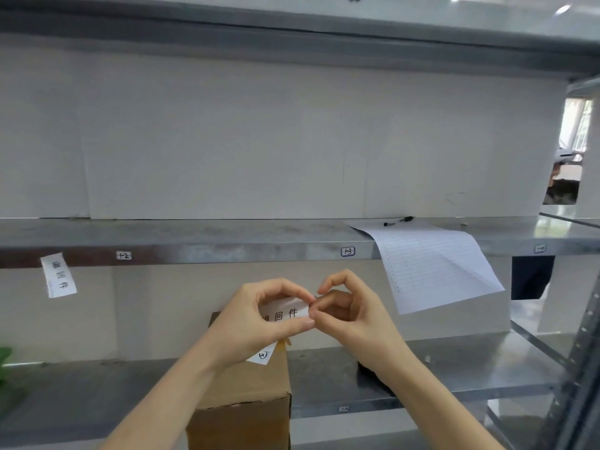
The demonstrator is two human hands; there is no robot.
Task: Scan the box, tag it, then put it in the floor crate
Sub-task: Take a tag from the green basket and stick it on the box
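Note:
A brown cardboard box (250, 388) stands on the lower metal shelf (454, 368), below my hands. My left hand (256, 323) holds a white tag (285, 313) with black printed characters between thumb and fingers. My right hand (350, 306) pinches the tag's right edge with thumb and forefinger. Both hands hover just above the box top. A small white sticker (263, 355) with a round mark shows on the box under my left hand. No scanner and no floor crate can be seen.
A lined paper sheet (431, 264) hangs over the upper shelf edge (227, 251), with a black pen (397, 220) behind it. Another printed tag (58, 276) hangs from that edge at left. A dark object (368, 371) lies behind my right wrist.

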